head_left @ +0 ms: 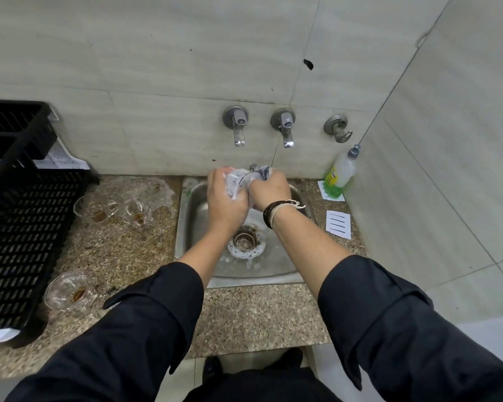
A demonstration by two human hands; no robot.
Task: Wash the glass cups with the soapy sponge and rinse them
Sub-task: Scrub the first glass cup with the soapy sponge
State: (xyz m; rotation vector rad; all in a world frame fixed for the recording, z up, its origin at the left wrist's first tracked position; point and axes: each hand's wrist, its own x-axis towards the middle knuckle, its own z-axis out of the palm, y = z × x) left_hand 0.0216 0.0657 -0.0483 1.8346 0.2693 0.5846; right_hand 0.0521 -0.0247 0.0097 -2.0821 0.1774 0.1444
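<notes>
Scrub step in hand: at frame centre over the sink (192,227), left hand (225,198) fingers curl round a sudsy glass cup (238,181), right hand (269,192) grips the sponge (259,171); next, likely rinsing under a tap (238,127)

Soft, even light fills the scene, moderately bright and with a slightly greenish cast on the wall tiles (186,53), and only faint shadows fall under the arms into the steel sink (192,216), whose basin gives dull reflections rather than hard glare. The wide-angle lens bends the tile joints and the table (122,250) edge outward toward the frame's borders. The centre is fairly sharp, while the black sleeves (404,329) at the bottom lose detail.
</notes>
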